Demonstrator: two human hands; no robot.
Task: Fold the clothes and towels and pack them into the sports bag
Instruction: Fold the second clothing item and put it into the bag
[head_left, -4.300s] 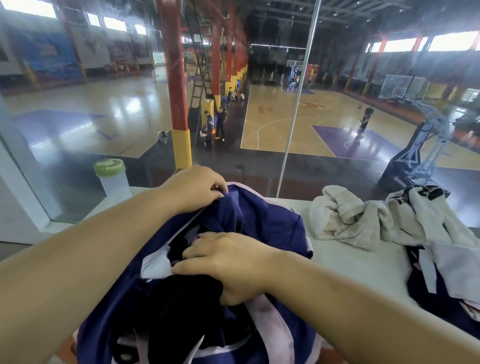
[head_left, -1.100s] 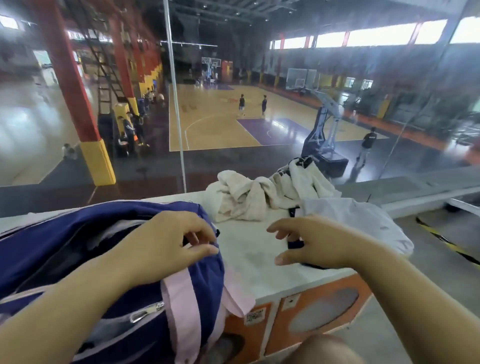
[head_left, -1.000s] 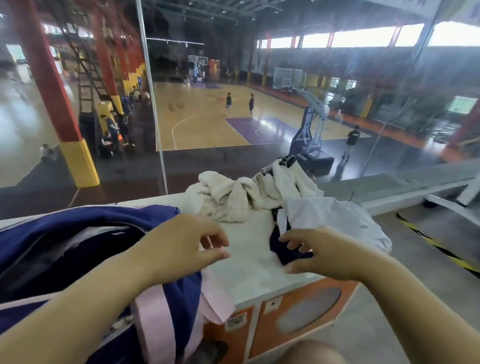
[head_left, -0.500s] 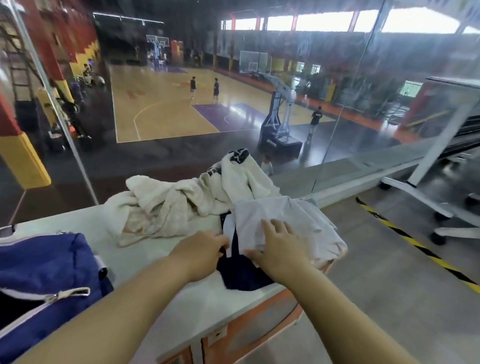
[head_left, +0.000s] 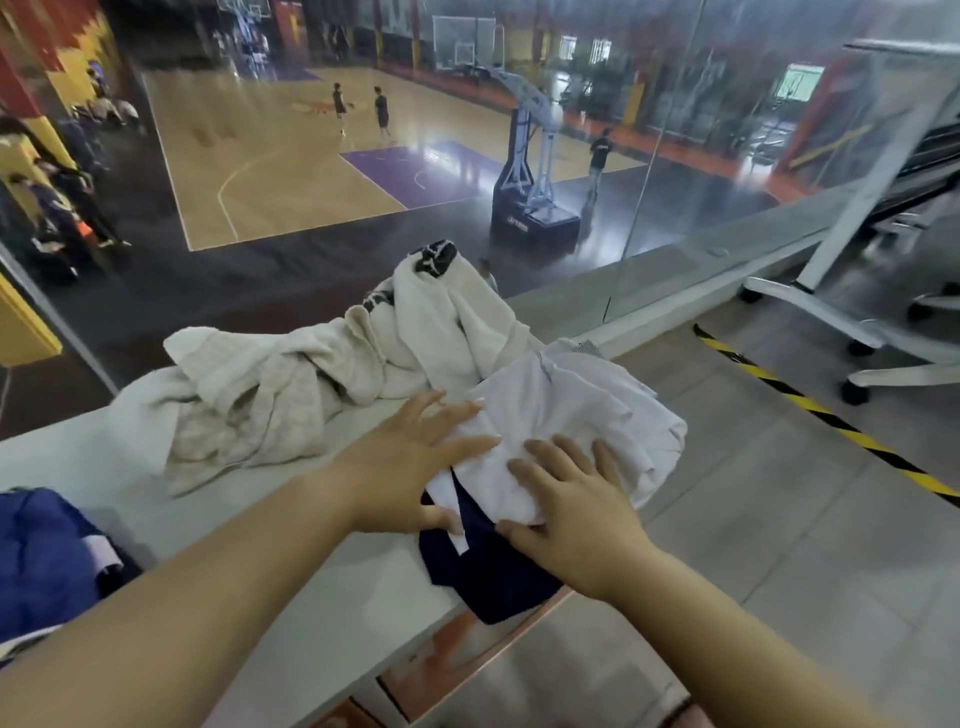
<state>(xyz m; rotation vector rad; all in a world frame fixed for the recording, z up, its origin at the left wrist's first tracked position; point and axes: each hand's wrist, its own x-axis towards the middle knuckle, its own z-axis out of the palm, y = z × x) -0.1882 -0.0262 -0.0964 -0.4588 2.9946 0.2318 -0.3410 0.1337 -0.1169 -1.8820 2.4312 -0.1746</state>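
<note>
A crumpled white garment (head_left: 576, 415) lies at the right end of the white counter (head_left: 311, 582), on top of a dark navy garment (head_left: 483, 571) that hangs over the counter's front edge. My left hand (head_left: 410, 473) rests with fingers spread on the white garment's left side. My right hand (head_left: 566, 514) lies flat, fingers apart, on its near edge. Behind them a cream towel (head_left: 260, 395) and a white garment with black print (head_left: 441, 317) sit in a heap. The blue sports bag (head_left: 47, 561) shows at the left edge.
A glass wall (head_left: 363, 208) stands directly behind the counter, with a basketball court and people far below. Right of the counter the grey floor drops away, with black-and-yellow tape (head_left: 826, 415) and a white wheeled frame (head_left: 857, 322).
Both hands left the sports bag and moved right to the pile. My view swung right, so the bag slid to the left edge. My hands now lie spread on the white garment.
</note>
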